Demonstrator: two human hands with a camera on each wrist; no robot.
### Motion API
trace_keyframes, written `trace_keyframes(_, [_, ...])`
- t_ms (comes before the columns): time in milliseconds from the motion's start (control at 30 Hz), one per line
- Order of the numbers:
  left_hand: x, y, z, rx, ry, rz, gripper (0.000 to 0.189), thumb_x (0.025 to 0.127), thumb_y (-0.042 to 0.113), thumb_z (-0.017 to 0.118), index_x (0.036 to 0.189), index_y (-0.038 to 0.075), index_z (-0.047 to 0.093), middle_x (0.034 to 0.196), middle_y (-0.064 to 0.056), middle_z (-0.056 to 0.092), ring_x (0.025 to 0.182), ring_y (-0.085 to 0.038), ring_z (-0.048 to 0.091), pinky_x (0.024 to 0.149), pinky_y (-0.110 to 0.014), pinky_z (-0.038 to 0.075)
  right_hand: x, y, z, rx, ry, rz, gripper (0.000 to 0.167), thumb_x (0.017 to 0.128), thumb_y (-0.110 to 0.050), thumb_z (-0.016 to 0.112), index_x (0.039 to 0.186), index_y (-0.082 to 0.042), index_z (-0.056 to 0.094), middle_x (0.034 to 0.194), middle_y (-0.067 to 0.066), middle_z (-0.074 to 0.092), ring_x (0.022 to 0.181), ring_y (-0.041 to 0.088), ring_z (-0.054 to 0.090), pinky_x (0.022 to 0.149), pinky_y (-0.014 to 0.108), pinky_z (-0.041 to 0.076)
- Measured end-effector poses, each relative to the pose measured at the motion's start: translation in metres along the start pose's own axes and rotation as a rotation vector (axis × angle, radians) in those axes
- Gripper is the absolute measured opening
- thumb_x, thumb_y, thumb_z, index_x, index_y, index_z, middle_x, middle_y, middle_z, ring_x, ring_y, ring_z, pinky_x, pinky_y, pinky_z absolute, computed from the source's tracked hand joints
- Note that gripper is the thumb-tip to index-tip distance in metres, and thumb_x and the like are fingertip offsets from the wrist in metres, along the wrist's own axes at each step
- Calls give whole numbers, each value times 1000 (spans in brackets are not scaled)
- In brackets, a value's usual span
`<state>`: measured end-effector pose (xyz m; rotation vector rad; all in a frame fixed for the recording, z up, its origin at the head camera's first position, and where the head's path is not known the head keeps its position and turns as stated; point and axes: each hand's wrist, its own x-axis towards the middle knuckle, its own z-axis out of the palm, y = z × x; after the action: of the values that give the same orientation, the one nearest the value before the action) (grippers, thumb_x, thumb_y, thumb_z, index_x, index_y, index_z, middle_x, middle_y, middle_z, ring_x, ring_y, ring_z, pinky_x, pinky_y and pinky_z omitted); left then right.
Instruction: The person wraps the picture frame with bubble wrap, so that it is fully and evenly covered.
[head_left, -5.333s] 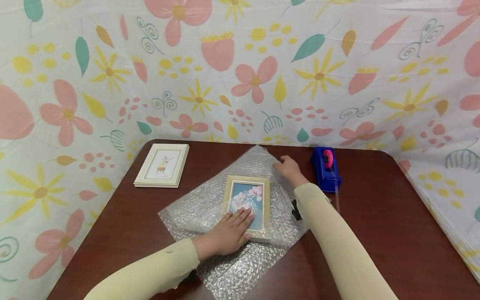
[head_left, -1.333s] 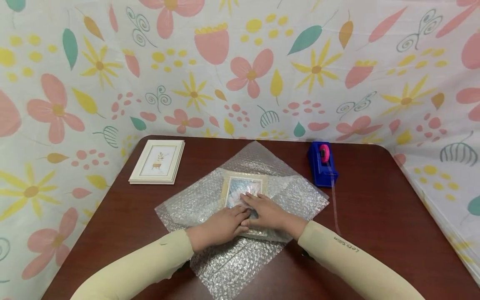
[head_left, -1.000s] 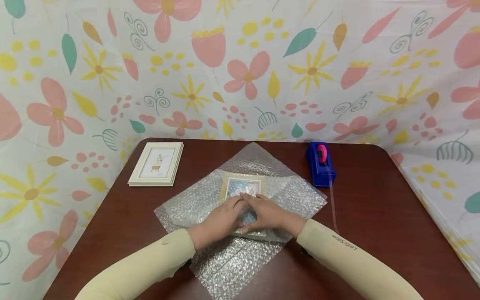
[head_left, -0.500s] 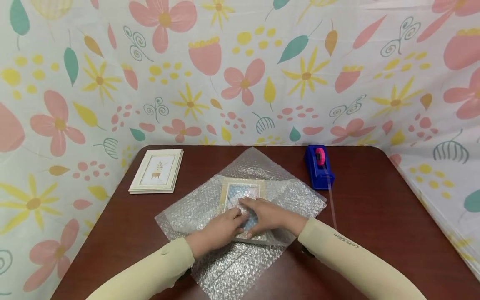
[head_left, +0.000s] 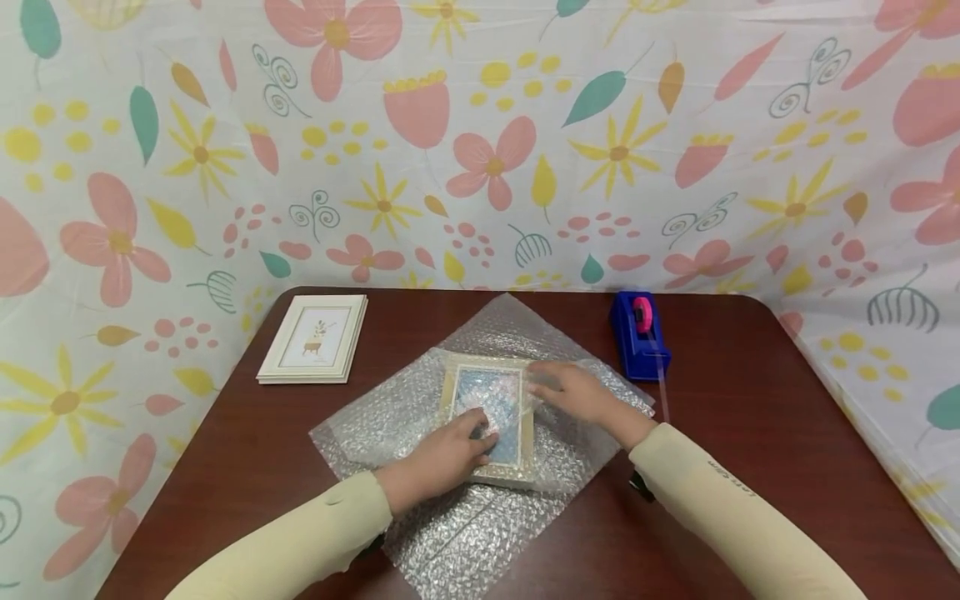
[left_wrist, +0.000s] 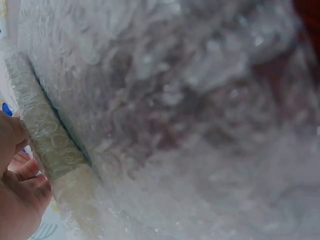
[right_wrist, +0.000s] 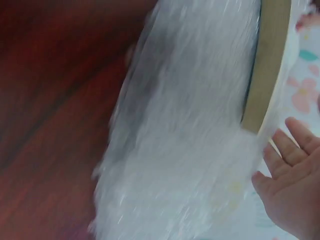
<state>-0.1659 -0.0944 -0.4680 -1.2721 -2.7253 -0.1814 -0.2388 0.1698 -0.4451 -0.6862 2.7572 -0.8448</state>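
Note:
A gold-edged picture frame (head_left: 487, 392) with a blue floral picture lies face up on a sheet of bubble wrap (head_left: 517, 325). Clear wrap covers its face. My left hand (head_left: 442, 458) rests on the wrapped face near the lower left, fingers slightly bent. In the left wrist view, that hand (left_wrist: 22, 187) sits beside the frame's wrapped edge (left_wrist: 62, 150). My right hand (head_left: 577, 393) is at the frame's upper right side, fingers extended over the wrap. The right wrist view shows this hand (right_wrist: 295, 185) with straight fingers by the frame's bare-looking side (right_wrist: 267, 65).
A cream picture frame (head_left: 315, 340), perhaps stacked, lies at the back left of the brown table (head_left: 750, 417). At the back right stands a blue tape dispenser (head_left: 643, 354) with a pink roll; a clear tape strip hangs from it. A flower-printed cloth surrounds the table.
Over five seconds, the right part of the bubble wrap has been folded across the frame. In the last half second my right hand moved right and away from my left, which stays nearly in place.

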Motion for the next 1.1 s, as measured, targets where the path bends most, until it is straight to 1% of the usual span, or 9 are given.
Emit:
trace_keyframes(167, [-2,0,-1,-49,-51,-37,39,101,30,64,134,11,68,151,-18,56,136,-30,59,97,-35,60,7,21,-15,-88,30,108,49,107,-29,53,146,1,54,149,27,55,137,46,53,113,62,44])
trace_keyframes(367, [0,-1,-2,-188,-111,-94,50,102,26,61,148,8,54,150,-18,57,136,-33,59,104,-44,56,10,43,-30,-63,-14,235,54,104,-32,58,142,5,55,143,29,59,130,46,59,106,59,50])
trace_keyframes(567, [2,1,-5,-110,-220,-100,49,107,31,52,149,7,52,157,-12,50,147,-29,49,117,-41,46,9,52,-31,-87,-45,329,58,100,-36,64,134,10,59,135,31,63,122,46,62,102,57,53])
trace_keyframes(733, [0,2,-6,-131,-293,-116,69,103,49,54,156,7,42,165,-12,39,154,-29,38,124,-41,38,6,45,-39,-121,-125,431,76,99,-46,62,140,16,50,140,36,57,126,49,59,102,58,52])
trace_keyframes(800, [0,3,-6,-127,-295,-104,75,100,53,57,156,6,41,165,-13,38,154,-30,38,123,-41,39,3,43,-47,-112,-146,438,73,97,-46,64,132,17,54,128,35,63,115,46,63,95,54,56])
trace_keyframes(867, [0,3,-7,-126,-292,-96,75,100,52,58,156,5,41,165,-14,39,154,-30,38,122,-41,40,-2,42,-56,-60,-166,451,59,95,-44,67,109,13,62,99,26,67,92,37,65,82,46,56])
trace_keyframes(967, [0,3,-7,-134,-283,-92,74,100,51,58,155,4,42,164,-15,39,153,-31,39,122,-41,41,-16,44,-70,89,-196,437,53,97,-44,66,106,8,66,95,17,70,92,29,66,81,40,56])
trace_keyframes(1033, [-1,3,-8,-142,-286,-94,75,100,51,59,155,4,42,164,-15,39,153,-31,39,123,-41,40,-29,46,-72,258,-234,427,57,100,-45,61,124,7,64,118,24,70,112,37,65,91,46,58])
trace_keyframes(1100, [-1,2,-7,-150,-288,-97,75,99,51,60,155,4,43,164,-15,39,153,-31,39,123,-42,39,-45,48,-68,454,-280,370,68,105,-43,54,153,4,43,157,29,43,144,49,43,104,57,53])
